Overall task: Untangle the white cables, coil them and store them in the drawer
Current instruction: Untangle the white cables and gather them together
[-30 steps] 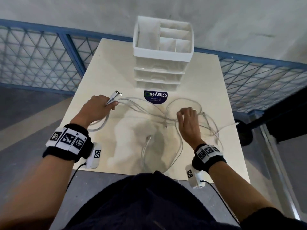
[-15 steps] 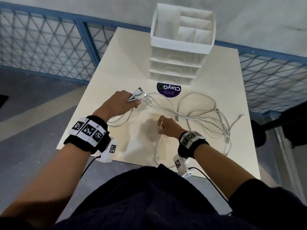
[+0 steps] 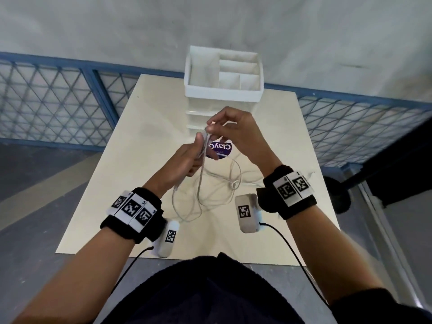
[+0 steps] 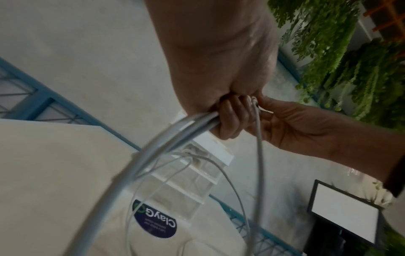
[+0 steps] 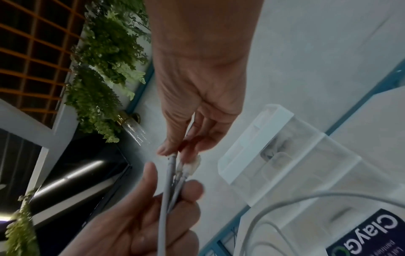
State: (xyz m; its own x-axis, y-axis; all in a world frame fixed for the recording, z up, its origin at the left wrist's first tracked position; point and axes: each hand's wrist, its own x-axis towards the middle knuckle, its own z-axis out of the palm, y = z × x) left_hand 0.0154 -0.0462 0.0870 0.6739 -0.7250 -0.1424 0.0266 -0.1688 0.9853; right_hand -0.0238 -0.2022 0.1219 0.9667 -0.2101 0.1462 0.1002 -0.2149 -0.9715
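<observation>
Gripping a bundle of white cables (image 3: 203, 157) in curled fingers, the left hand (image 3: 184, 160) is raised above the desk (image 3: 121, 146). Just above it, the right hand (image 3: 236, 127) pinches the plug ends (image 5: 186, 167) between thumb and fingertips. Below both hands the cables hang in tangled loops, their lower parts lying on the desk near the wrists. Beyond the hands stands the white drawer unit (image 3: 224, 90); a round dark sticker (image 3: 222, 149) lies under the right hand.
</observation>
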